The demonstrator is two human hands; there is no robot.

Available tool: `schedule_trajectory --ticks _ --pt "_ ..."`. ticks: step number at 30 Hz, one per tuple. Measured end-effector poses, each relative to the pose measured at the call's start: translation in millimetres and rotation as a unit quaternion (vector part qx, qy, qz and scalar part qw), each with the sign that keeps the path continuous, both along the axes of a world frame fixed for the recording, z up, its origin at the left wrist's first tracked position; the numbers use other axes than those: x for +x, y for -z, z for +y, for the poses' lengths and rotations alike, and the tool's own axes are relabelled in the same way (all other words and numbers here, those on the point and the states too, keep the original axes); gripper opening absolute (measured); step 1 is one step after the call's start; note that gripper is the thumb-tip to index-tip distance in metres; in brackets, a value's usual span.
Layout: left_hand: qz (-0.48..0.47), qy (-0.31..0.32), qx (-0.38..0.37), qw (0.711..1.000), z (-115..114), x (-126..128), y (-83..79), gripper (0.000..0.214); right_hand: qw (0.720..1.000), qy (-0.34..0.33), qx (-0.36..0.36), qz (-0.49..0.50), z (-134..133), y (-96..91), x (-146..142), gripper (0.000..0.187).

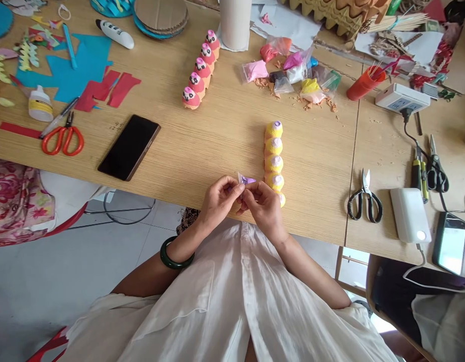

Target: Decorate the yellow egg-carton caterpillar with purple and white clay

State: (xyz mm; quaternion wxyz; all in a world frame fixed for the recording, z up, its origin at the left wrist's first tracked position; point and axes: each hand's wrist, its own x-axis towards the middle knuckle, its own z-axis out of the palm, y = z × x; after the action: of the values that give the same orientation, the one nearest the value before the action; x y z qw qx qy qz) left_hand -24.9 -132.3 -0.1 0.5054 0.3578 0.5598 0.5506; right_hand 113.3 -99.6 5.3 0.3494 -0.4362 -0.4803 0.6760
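My left hand (220, 198) and my right hand (263, 203) meet at the near table edge, fingers pinched together on a small purple clay piece in a clear wrapper (246, 179). Just right of them stands a row of yellow egg-carton cups (274, 162) topped with purple and white dots; my right hand covers the nearest cup in part. A row of pink cups with eyes (200, 71) stands farther back. A green bangle (173, 259) circles my left wrist.
A black phone (129, 147) and red scissors (63, 139) lie at left among blue and red paper scraps (84, 70). Bags of coloured clay (292, 70) sit at the back. Black scissors (365, 198), a power bank (410, 215) and another phone (450, 243) lie at right.
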Motion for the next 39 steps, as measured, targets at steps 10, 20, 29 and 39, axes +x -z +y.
schedule_trajectory --ticks 10,20,29,39 --pt "-0.012 -0.016 -0.009 1.000 -1.4 -0.3 2.4 0.023 1.000 0.007 -0.006 -0.007 2.6 -0.6 -0.3 0.033" --pt "-0.071 -0.016 -0.033 0.997 -3.0 0.9 6.2 0.039 1.000 0.003 0.003 -0.004 0.6 -1.0 0.1 0.036" --pt "-0.067 -0.028 -0.037 0.997 -10.0 4.5 5.3 0.033 0.999 0.013 -0.001 0.039 -8.2 10.5 4.1 0.044" --pt "0.000 0.061 -0.032 0.998 -15.5 -1.8 3.2 0.042 0.997 0.025 -0.037 0.056 -13.7 6.6 9.4 0.050"
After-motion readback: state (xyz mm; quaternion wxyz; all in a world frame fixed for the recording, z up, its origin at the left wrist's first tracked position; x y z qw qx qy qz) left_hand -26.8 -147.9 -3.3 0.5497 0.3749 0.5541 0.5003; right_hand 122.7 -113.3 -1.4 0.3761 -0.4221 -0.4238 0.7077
